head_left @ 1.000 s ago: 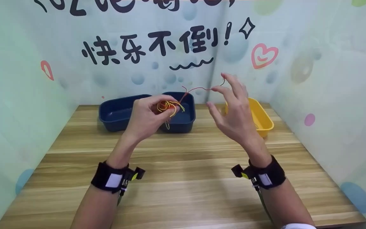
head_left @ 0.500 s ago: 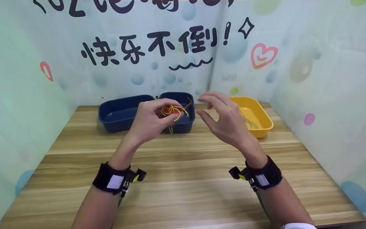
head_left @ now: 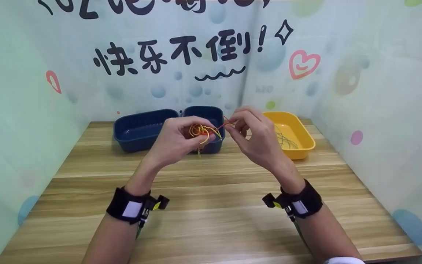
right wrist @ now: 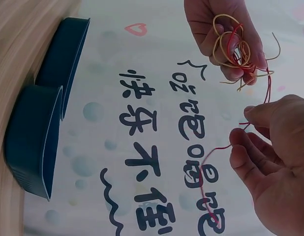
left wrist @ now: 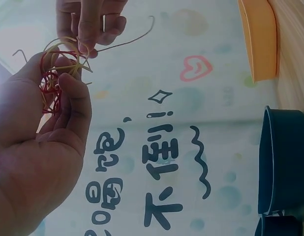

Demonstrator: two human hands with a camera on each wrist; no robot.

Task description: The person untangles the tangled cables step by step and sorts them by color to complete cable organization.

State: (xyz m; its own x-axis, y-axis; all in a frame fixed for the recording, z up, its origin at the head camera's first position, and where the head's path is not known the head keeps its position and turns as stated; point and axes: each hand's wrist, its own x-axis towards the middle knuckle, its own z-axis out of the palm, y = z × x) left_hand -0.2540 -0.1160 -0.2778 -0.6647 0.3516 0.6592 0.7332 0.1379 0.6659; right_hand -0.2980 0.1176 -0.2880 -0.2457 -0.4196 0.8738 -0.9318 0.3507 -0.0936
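In my left hand (head_left: pixel 180 137) I hold a tangled bundle of yellow and red cord (head_left: pixel 200 130), its loops sticking out between thumb and fingers. My right hand (head_left: pixel 256 137), just to the right, pinches a red cord (right wrist: pixel 267 91) that runs out of the bundle. Past the right fingertips a loose tail of this red cord (right wrist: pixel 203 172) hangs in a curve in the right wrist view. Both hands are raised above the table, in front of the bins. The part of the bundle inside the left palm is hidden.
Two dark blue bins (head_left: pixel 132 141) stand side by side at the back of the wooden table (head_left: pixel 211 205). To their right is a yellow bin (head_left: pixel 302 146) with thin greyish strands (head_left: pixel 286 141) inside. A printed curtain (head_left: pixel 211 88) closes off the back and sides.
My right hand let go of the outstretched red strand, moved left and down, and now pinches the red cord near the bundle. The left hand shifted slightly right with the bundle.
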